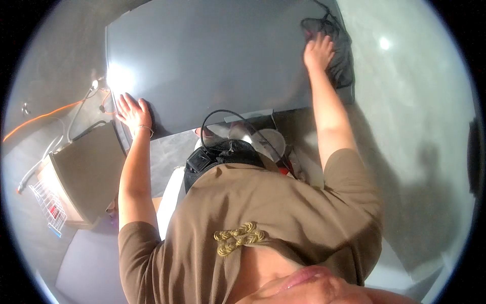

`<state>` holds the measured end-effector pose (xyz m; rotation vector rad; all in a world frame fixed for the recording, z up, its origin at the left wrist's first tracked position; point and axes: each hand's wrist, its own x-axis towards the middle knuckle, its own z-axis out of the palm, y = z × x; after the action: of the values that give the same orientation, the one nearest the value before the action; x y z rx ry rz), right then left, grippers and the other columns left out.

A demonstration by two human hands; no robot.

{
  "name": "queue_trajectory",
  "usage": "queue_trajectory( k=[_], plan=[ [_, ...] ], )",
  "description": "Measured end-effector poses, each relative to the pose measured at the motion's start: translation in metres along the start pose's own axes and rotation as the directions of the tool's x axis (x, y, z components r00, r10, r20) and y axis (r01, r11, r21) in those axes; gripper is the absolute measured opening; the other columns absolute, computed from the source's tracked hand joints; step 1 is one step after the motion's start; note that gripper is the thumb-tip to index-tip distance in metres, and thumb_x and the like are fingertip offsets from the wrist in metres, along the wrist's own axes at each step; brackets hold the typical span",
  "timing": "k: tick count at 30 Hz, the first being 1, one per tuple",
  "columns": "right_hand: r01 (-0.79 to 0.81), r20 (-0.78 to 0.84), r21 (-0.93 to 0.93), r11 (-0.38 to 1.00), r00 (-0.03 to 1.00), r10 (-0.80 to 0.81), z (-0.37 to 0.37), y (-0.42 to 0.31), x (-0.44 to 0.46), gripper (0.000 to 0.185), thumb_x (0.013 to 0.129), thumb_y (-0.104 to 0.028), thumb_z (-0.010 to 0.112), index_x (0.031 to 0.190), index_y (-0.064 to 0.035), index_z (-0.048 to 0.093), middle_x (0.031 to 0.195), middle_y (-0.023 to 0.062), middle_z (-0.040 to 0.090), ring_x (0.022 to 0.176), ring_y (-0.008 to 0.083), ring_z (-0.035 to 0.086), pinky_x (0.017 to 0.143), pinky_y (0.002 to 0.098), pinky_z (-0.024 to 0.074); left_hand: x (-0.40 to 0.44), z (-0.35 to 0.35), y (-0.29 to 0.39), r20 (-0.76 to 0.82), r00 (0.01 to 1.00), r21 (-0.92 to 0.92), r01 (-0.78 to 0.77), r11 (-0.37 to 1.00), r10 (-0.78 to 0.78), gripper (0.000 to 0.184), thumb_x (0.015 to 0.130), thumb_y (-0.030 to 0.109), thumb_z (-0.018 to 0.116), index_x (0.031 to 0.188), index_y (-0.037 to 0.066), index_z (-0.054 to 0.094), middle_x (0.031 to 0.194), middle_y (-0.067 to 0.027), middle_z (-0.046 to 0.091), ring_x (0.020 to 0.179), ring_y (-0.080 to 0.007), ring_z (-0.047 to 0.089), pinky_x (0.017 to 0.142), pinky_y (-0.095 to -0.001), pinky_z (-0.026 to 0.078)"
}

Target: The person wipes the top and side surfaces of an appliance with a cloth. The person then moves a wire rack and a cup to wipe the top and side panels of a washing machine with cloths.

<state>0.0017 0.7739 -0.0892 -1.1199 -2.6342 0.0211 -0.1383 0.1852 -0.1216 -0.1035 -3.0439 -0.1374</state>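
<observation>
My left hand (132, 112) lies flat with fingers spread on the front left corner of a dark grey tabletop (217, 55). A thin bracelet is on that wrist. My right hand (319, 53) reaches to the far right side of the tabletop. Its fingers are stretched out over a black, mesh-like cloth bundle (343, 58) with a thin cord. The bundle lies along the right edge, and a small pink spot shows near my fingertips. Whether any of the cloth is pinched cannot be made out.
A wooden-sided cabinet (88, 172) stands at the left, with a white wire basket (50, 210) on its side. An orange cord (45, 119) runs along the left. Below the table's front edge are a black cable (238, 114) and a whitish bucket (272, 142). A pale wall (405, 101) rises at right.
</observation>
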Motion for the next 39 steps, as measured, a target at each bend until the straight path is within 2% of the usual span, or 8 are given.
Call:
queue_trajectory(
  k=[3,9,14,19,22,29,33,39],
  plan=[
    [0.163,-0.011,-0.087,0.983,0.986,-0.165,-0.003,-0.051,-0.045,0.056,0.099,-0.039,0.028,0.15,-0.0165,0.03,0.158,0.0147,0.019,0.146,0.0358,0.013,0.116,0.0557,0.0102,0.0,-0.003,-0.003,0.007,1.0,0.018,-0.001,1.0,0.001,0.067,0.096,0.042,0.038,0.151,0.008,0.022,0.158,-0.0116,0.018,0.148,-0.0259,0.011,0.115,-0.0563,0.011],
    [0.406,0.082,-0.053,0.912,0.912,-0.402,-0.024,-0.145,-0.145,0.057,0.097,-0.039,0.036,0.149,-0.0189,0.032,0.159,0.0143,0.017,0.146,0.0353,0.013,0.115,0.0565,0.0105,-0.003,-0.009,-0.003,-0.003,1.0,0.011,0.0,1.0,0.0,0.067,0.096,0.042,0.038,0.151,0.008,0.023,0.158,-0.0113,0.019,0.148,-0.0257,0.01,0.115,-0.0566,0.011],
    [0.586,0.147,0.238,0.775,0.766,-0.625,-0.044,-0.195,-0.216,0.055,0.094,-0.039,0.045,0.146,-0.0213,0.039,0.158,0.0122,0.019,0.146,0.0333,0.014,0.116,0.0563,0.0099,-0.005,-0.005,-0.005,-0.017,1.0,0.004,-0.009,1.0,0.009,0.067,0.096,0.043,0.038,0.151,0.008,0.024,0.158,-0.0105,0.019,0.147,-0.0256,0.011,0.115,-0.0569,0.011],
    [0.691,0.128,0.374,0.618,0.621,-0.773,-0.054,-0.162,-0.216,0.054,0.092,-0.033,0.051,0.144,-0.0271,0.042,0.157,0.0061,0.024,0.145,0.0276,0.022,0.117,0.0501,0.0172,-0.003,0.003,-0.012,-0.006,1.0,-0.025,-0.005,1.0,0.005,0.067,0.096,0.043,0.039,0.151,0.009,0.024,0.158,-0.0108,0.019,0.147,-0.025,0.011,0.116,-0.0568,0.01],
    [0.694,0.183,0.297,0.655,0.632,-0.753,-0.066,-0.113,-0.203,0.054,0.093,-0.033,0.049,0.146,-0.0309,0.038,0.158,0.0029,0.023,0.145,0.0239,0.023,0.118,0.0452,0.0165,-0.002,0.007,-0.015,-0.004,1.0,0.022,-0.027,0.999,0.027,0.067,0.096,0.044,0.036,0.151,0.01,0.021,0.159,-0.0111,0.017,0.148,-0.0259,0.011,0.116,-0.0558,0.011],
    [0.553,0.17,0.079,0.83,0.813,-0.558,-0.08,0.018,-0.138,0.047,0.094,-0.034,0.045,0.138,-0.0194,0.048,0.15,0.0119,0.036,0.141,0.03,0.029,0.114,0.05,0.0237,-0.002,0.005,-0.012,-0.023,0.999,0.022,-0.035,0.999,0.036,0.065,0.097,0.044,0.035,0.151,0.01,0.023,0.158,-0.0095,0.02,0.147,-0.0248,0.013,0.116,-0.0544,0.01],
    [0.372,0.078,-0.015,0.928,0.926,-0.37,-0.068,0.089,-0.096,0.048,0.097,-0.037,0.039,0.141,-0.0209,0.045,0.154,0.0098,0.031,0.143,0.0295,0.026,0.116,0.0466,0.0211,-0.002,0.005,-0.012,-0.008,1.0,0.055,-0.03,0.998,0.03,0.064,0.098,0.044,0.035,0.151,0.011,0.023,0.158,-0.0093,0.019,0.147,-0.0247,0.013,0.116,-0.0549,0.012],
    [0.233,0.043,-0.035,0.972,0.972,-0.232,-0.057,0.133,-0.039,0.05,0.097,-0.038,0.039,0.144,-0.0203,0.042,0.155,0.0088,0.029,0.144,0.0283,0.023,0.117,0.0443,0.0192,0.001,0.016,-0.017,-0.058,0.998,0.076,-0.032,0.997,0.037,0.064,0.097,0.047,0.033,0.151,0.012,0.025,0.159,-0.0082,0.018,0.147,-0.0248,0.015,0.115,-0.0557,0.015]
  ],
)
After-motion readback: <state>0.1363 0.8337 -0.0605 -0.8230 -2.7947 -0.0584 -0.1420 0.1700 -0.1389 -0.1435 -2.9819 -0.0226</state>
